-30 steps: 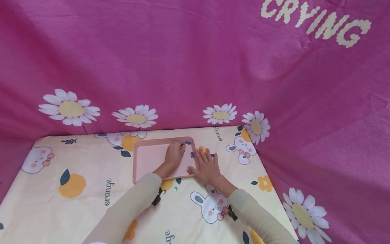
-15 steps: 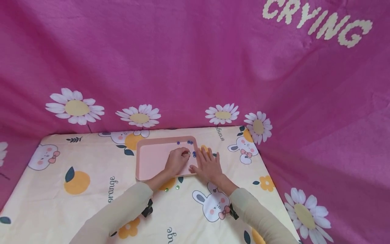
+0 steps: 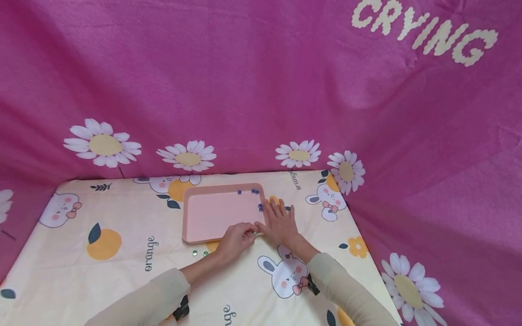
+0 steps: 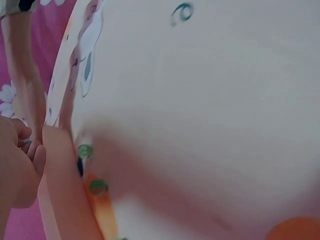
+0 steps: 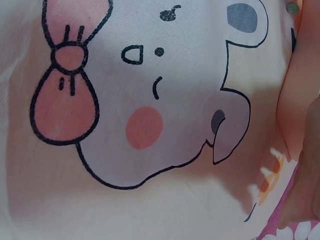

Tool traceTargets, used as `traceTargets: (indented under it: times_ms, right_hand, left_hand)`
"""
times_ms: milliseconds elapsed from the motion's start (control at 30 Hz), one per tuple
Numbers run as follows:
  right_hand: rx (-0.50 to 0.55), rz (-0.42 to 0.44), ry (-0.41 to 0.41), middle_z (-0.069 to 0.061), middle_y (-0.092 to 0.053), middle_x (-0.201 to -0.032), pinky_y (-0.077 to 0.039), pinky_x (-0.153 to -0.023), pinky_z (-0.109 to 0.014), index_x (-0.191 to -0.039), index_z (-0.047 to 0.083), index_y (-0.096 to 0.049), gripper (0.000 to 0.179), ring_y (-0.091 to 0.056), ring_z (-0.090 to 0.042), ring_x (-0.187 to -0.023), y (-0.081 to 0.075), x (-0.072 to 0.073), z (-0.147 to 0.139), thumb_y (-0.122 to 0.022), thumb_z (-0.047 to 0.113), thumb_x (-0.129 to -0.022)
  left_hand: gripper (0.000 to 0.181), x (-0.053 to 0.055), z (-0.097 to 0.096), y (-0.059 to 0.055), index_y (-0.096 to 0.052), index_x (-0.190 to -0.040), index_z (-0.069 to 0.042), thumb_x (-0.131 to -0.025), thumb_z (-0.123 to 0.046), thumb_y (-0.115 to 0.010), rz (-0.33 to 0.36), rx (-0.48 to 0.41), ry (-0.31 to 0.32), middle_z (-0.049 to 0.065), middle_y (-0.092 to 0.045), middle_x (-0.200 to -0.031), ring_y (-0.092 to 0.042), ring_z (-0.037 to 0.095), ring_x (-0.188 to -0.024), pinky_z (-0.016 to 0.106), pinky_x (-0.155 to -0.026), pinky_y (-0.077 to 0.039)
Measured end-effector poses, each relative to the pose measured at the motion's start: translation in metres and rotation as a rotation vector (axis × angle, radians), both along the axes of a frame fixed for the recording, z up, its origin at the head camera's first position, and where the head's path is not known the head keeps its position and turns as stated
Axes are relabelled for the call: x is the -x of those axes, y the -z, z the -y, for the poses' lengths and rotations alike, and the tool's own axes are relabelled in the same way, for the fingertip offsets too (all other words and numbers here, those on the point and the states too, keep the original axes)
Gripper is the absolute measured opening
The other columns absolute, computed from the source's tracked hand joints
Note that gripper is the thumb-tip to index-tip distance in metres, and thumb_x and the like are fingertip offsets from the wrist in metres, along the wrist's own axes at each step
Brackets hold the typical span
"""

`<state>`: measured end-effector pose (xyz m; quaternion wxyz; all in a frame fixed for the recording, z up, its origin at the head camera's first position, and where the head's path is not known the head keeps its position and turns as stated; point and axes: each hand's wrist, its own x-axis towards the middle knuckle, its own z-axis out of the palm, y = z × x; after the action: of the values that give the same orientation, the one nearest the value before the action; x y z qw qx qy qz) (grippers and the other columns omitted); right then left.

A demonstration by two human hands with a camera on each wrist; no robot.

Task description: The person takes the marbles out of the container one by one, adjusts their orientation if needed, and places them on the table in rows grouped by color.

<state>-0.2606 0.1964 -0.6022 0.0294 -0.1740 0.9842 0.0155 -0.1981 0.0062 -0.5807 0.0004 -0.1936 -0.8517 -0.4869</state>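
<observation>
My left hand (image 3: 236,242) is at the near right corner of the pink tray (image 3: 185,217), pinching a small green marble (image 3: 255,233) between thumb and fingers. In the left wrist view the curled fingers hide most of that marble. My right hand (image 3: 281,224) rests with straight, spread fingers along the tray's right rim. Its thumb tip is close beside the left fingertips. Several blue marbles (image 3: 260,208) lie inside the tray along the far and right sides. On the cloth before the tray are loose green marbles (image 4: 85,151), some hidden by my left forearm in the head view.
The tray stands on a cream cloth (image 3: 134,290) printed with rabbits and oranges. Behind and to the right rises a magenta curtain (image 3: 244,90) with daisies. A green marble (image 5: 292,7) shows near the tray wall in the right wrist view.
My left hand has moved from the tray's far right part to its near right corner. A blue marble at the far side came into sight. The right hand stays at the rim.
</observation>
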Motion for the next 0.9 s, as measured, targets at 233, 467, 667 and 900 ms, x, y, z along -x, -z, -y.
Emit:
traceTargets:
  times_ms: [233,467,667,900]
  right_hand:
    - [0.007,-0.01,-0.004,-0.011,-0.019,-0.164,-0.014,-0.111,-0.07,-0.161,0.018,-0.016,0.087,-0.017,-0.04,-0.148,-0.001,-0.001,0.001,-0.036,0.071,-0.095]
    - [0.028,-0.012,-0.004,-0.012,-0.021,-0.163,-0.014,-0.111,-0.07,-0.161,0.018,-0.017,0.086,-0.018,-0.041,-0.147,-0.004,-0.002,0.001,-0.038,0.07,-0.094]
    - [0.021,-0.013,-0.005,-0.013,-0.02,-0.163,-0.016,-0.111,-0.07,-0.161,0.017,-0.018,0.086,-0.018,-0.04,-0.147,-0.004,-0.003,0.001,-0.037,0.07,-0.095]
    - [0.026,-0.006,-0.005,-0.013,-0.02,-0.163,-0.015,-0.111,-0.069,-0.16,0.016,-0.019,0.086,-0.017,-0.041,-0.148,-0.005,-0.002,0.001,-0.037,0.07,-0.095]
  left_hand:
    - [0.015,-0.012,-0.003,0.01,-0.074,-0.108,-0.008,-0.093,-0.011,-0.07,-0.028,0.16,0.025,-0.003,-0.068,-0.094,-0.059,0.013,-0.085,0.031,-0.081,-0.054]
    - [0.017,-0.016,-0.004,0.016,-0.076,-0.109,-0.012,-0.095,-0.016,-0.069,-0.112,0.286,0.061,-0.001,-0.072,-0.103,-0.063,0.015,-0.091,0.033,-0.084,-0.054]
    - [0.014,-0.017,-0.005,0.022,-0.077,-0.105,-0.011,-0.093,-0.014,-0.07,-0.235,0.364,0.091,0.001,-0.073,-0.105,-0.066,0.018,-0.096,0.034,-0.085,-0.054]
    - [0.009,-0.019,-0.006,0.029,-0.078,-0.097,-0.014,-0.09,-0.012,-0.073,-0.325,0.434,0.068,0.0,-0.072,-0.098,-0.066,0.018,-0.094,0.034,-0.079,-0.056]
